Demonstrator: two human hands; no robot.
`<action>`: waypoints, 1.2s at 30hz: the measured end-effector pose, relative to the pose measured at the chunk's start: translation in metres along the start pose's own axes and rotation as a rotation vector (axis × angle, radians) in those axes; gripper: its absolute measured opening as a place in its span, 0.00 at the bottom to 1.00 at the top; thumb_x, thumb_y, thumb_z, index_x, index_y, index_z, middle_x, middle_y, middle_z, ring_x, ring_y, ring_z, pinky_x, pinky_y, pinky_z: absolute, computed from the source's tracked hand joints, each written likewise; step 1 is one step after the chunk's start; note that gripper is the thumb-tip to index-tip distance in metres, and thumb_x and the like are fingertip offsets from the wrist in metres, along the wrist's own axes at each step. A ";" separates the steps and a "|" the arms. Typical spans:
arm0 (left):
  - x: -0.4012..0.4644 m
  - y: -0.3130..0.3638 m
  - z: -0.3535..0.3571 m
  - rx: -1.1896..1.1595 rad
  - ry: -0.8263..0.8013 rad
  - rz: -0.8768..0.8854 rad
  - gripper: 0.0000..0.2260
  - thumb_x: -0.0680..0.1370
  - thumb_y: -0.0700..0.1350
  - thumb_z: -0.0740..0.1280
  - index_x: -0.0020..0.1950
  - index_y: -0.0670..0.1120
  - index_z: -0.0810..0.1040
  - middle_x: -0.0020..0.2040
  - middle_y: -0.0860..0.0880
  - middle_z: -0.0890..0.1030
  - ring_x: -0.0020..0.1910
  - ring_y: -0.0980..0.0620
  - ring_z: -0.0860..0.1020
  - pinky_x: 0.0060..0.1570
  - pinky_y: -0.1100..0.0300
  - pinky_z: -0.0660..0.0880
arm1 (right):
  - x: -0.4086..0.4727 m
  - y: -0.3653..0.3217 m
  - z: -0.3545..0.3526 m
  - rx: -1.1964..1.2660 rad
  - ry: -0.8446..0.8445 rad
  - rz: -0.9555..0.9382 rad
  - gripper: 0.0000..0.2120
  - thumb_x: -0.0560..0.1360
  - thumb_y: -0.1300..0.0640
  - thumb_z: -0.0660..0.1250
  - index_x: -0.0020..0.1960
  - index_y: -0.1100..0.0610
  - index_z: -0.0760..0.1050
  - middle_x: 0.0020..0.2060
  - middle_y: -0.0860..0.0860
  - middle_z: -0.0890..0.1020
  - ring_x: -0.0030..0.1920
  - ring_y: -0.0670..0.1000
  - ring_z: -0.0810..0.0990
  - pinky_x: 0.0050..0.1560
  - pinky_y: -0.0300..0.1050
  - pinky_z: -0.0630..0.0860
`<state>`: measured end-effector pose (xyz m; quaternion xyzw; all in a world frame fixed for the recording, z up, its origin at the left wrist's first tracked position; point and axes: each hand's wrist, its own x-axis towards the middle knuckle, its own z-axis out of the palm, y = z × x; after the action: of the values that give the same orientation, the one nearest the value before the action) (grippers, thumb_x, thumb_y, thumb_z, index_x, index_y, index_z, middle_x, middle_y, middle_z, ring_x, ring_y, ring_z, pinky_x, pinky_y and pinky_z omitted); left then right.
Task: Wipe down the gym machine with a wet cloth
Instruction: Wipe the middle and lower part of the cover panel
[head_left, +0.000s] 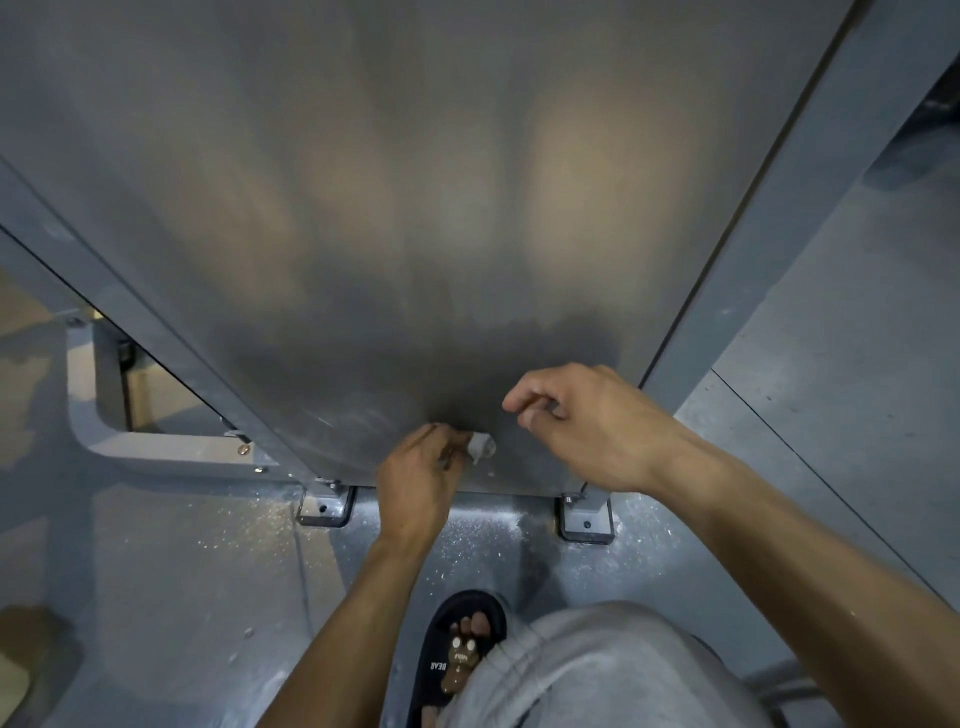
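The gym machine's broad grey metal panel (415, 208) fills the upper view, with a darker damp patch near its lower edge. My left hand (421, 478) grips a small grey wad of cloth (482, 447) pressed against the panel's bottom part. My right hand (582, 421) is just right of it, fingers curled, with a pale bit of material showing at the fingertips; whether it holds that bit is unclear.
Grey frame posts (810, 218) run down both sides of the panel to two bolted foot brackets (586, 519) on the speckled floor. A frame bar (156, 441) sticks out at left. My sandalled foot (460, 654) and grey-trousered knee are below.
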<state>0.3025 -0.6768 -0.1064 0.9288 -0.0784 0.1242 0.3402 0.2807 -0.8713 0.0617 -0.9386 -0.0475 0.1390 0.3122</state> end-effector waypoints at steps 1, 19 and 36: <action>-0.002 -0.004 0.003 0.008 -0.037 -0.043 0.08 0.73 0.39 0.75 0.47 0.51 0.84 0.40 0.57 0.79 0.38 0.52 0.79 0.35 0.57 0.74 | 0.000 0.000 0.000 -0.002 -0.001 0.000 0.13 0.83 0.57 0.61 0.61 0.46 0.81 0.50 0.45 0.84 0.51 0.45 0.82 0.53 0.36 0.75; -0.001 0.010 -0.005 -0.088 0.015 -0.082 0.08 0.72 0.40 0.76 0.45 0.50 0.82 0.42 0.56 0.81 0.40 0.54 0.79 0.40 0.48 0.78 | -0.001 -0.003 -0.001 -0.006 0.002 -0.014 0.12 0.83 0.56 0.62 0.62 0.47 0.81 0.51 0.45 0.84 0.53 0.46 0.82 0.58 0.40 0.77; 0.006 0.020 -0.014 -0.117 0.101 -0.060 0.07 0.72 0.41 0.78 0.44 0.50 0.82 0.39 0.56 0.80 0.38 0.55 0.79 0.38 0.52 0.78 | -0.006 0.008 -0.005 0.008 -0.003 0.007 0.12 0.83 0.55 0.62 0.62 0.47 0.81 0.51 0.44 0.84 0.51 0.43 0.82 0.50 0.31 0.73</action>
<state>0.3008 -0.6825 -0.0823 0.9018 -0.0407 0.1559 0.4009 0.2766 -0.8811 0.0621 -0.9373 -0.0440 0.1415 0.3153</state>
